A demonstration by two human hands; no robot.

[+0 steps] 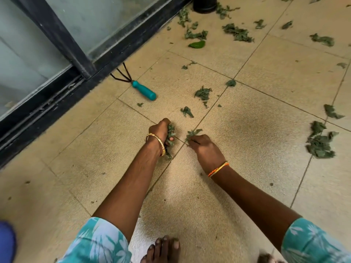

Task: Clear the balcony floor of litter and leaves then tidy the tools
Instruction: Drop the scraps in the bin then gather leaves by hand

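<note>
My left hand [161,131] grips a bunch of wilted green leaves [170,138] just above the beige floor tiles. Just to its right, my right hand [203,146] pinches a small leaf sprig [192,133] at the tile joint. Loose leaf scraps [203,93] lie beyond both hands, and a larger leaf pile [319,143] sits at the right. More leaves [237,33] are scattered across the far tiles. A hand rake with a teal handle [144,90] lies on the floor near the door track, its black prongs pointing at the door.
A black-framed sliding glass door [79,54] and its track run along the left. A black pot base [205,4] stands at the far top. My bare toes [163,247] are at the bottom edge. A blue object [6,242] shows at the bottom left.
</note>
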